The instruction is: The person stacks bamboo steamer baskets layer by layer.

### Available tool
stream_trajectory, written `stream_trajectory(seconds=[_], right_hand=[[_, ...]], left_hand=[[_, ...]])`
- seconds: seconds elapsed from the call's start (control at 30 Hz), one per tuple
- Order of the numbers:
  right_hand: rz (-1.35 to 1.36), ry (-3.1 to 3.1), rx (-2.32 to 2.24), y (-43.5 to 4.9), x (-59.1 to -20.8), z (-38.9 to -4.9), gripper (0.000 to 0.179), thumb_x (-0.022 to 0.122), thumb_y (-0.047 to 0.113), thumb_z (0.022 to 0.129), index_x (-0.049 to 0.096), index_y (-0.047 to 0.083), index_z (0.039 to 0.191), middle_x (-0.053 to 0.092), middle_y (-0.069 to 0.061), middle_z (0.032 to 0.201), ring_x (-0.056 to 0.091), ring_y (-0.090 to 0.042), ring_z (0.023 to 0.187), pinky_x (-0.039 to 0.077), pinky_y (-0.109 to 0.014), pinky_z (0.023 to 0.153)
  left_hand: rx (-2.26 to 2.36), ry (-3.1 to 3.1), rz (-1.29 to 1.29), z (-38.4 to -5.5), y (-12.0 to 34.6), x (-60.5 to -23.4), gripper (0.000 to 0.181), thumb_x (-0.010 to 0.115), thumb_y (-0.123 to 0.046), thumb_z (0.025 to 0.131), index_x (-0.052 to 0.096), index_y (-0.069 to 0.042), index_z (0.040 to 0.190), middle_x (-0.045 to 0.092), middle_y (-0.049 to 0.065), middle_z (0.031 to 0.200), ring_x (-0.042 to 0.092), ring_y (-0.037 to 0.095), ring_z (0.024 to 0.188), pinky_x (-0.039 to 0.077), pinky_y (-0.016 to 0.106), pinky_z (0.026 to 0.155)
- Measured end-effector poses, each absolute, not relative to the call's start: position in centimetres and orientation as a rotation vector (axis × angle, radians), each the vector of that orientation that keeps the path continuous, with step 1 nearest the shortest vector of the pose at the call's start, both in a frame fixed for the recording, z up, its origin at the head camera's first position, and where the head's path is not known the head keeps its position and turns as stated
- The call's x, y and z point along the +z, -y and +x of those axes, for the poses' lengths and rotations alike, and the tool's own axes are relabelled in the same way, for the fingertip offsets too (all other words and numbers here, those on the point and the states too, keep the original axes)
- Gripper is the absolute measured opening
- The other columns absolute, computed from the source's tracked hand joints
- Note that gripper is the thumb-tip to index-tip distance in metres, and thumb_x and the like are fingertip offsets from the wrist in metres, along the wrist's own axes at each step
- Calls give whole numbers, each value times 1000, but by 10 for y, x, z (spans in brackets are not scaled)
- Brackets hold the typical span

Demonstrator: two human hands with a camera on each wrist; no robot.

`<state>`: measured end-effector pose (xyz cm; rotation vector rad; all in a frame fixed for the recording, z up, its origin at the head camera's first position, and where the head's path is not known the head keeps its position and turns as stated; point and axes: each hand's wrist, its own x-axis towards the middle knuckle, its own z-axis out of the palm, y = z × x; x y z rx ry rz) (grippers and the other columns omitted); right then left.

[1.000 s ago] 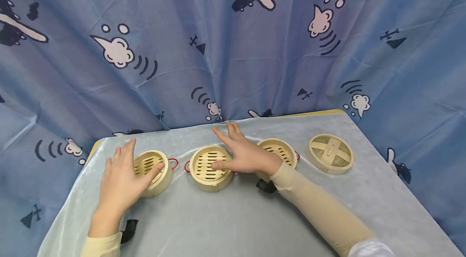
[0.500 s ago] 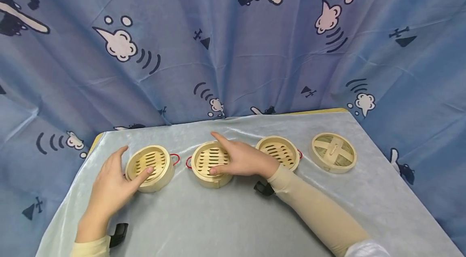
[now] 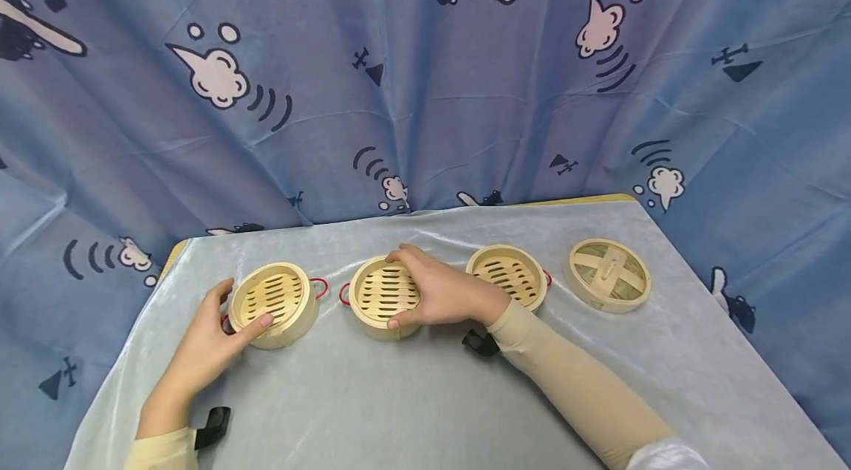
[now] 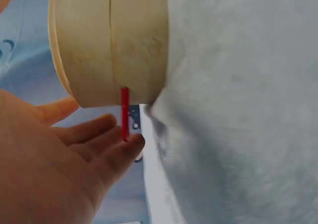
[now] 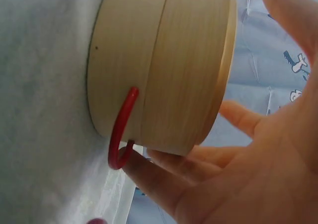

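Three round bamboo steamer baskets with slatted floors and red loop handles stand in a row. At the left basket [image 3: 271, 298], my left hand [image 3: 206, 348] has its thumb over the near rim and its fingers at the left side, by a red handle [image 4: 125, 114]. My right hand [image 3: 447, 291] spans the right side of the middle basket [image 3: 385, 297], thumb at the near rim, fingers at the far rim. In the right wrist view, the thumb stands off the basket wall [image 5: 164, 60] and fingers reach behind it, by its red handle [image 5: 119, 129]. Firm contact is not visible.
The third basket [image 3: 510, 276] stands behind my right wrist, partly covered by it. Farther right is a steamer lid [image 3: 609, 275] with crossed bands and a small grip. A pale cloth [image 3: 332, 411] covers the table; a blue printed curtain [image 3: 425, 100] hangs behind.
Both hands have come down to the baskets, fingers drawing in around the rims. The right hand has lowered from above the middle basket to its side. The baskets stay on the table.
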<state>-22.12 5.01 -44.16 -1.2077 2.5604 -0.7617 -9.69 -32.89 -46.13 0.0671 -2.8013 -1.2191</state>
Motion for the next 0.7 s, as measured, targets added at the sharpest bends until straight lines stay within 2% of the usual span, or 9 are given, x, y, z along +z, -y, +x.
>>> stream_trajectory(seconds=[0.07,0.13,0.27,0.47,0.6,0.7], right_hand=[[-1229,-2554,-741,-51,-443,-221,107,77,73,66,33,19,147,31,-13,151,40,-26,133,36,-43,109],[-1249,-2549,-719,-52,-443,-220,106,82,70,64,35,21,145,27,-15,154,39,-29,135,37,-46,109],[-1313,-2539,-699,-53,-444,-219,94,88,63,60,44,19,131,30,-15,152,40,-30,134,39,-45,107],[-1336,-2549,-704,-53,-445,-221,76,93,55,57,49,16,106,32,-19,153,37,-31,139,35,-41,111],[-1329,-2546,-700,-54,-445,-221,69,92,55,58,50,15,94,30,-18,156,34,-30,142,33,-39,112],[-1331,-2540,-692,-56,-445,-222,66,90,57,60,49,15,89,28,-17,158,31,-29,144,33,-37,112]], left_hand=[[-1311,2787,47,-96,331,-466,100,76,-34,88,12,2,155,30,30,149,46,43,127,41,12,89],[-1387,2769,14,-96,333,-470,101,79,-29,87,10,1,155,31,29,149,44,41,129,35,4,87],[-1423,2765,-41,-95,336,-476,111,85,-23,81,7,-4,157,35,24,148,44,36,127,34,5,87],[-1345,2807,-54,-94,341,-484,127,92,-30,71,2,-10,158,33,22,150,41,35,129,28,4,88],[-1286,2815,-36,-94,342,-491,124,92,-35,70,8,-13,158,41,14,144,48,25,118,33,12,86],[-1265,2816,-29,-95,342,-495,121,92,-36,71,11,-16,158,43,9,141,48,18,112,35,15,85]])
